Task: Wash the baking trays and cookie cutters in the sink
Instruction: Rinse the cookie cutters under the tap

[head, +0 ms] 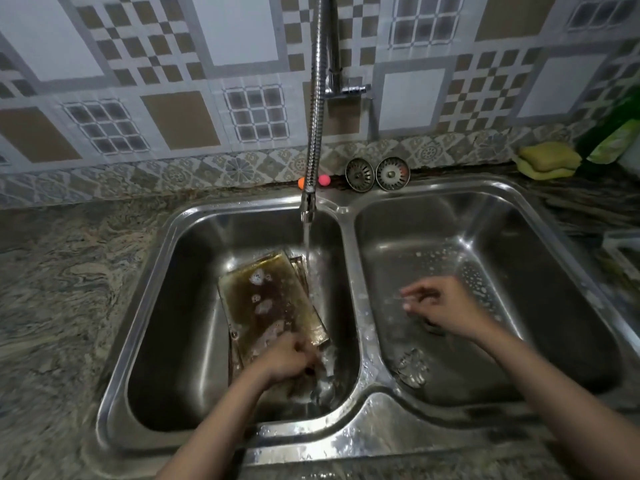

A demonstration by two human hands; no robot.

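The left hand [294, 358] gripped the near end of the baking tray [270, 306], whose long axis ran away toward the tap; the right hand [440, 306], nearer the cookie cutter [412, 367], hung loosely curled, seemingly empty.

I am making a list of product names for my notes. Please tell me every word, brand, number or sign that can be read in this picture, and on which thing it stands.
No text can be read anywhere in this picture.
Green bottle at the right edge: its label is too blurred to read.
Baking trays, faucet, two sink strainers and wall tiles: no lettering shows, only patterns.
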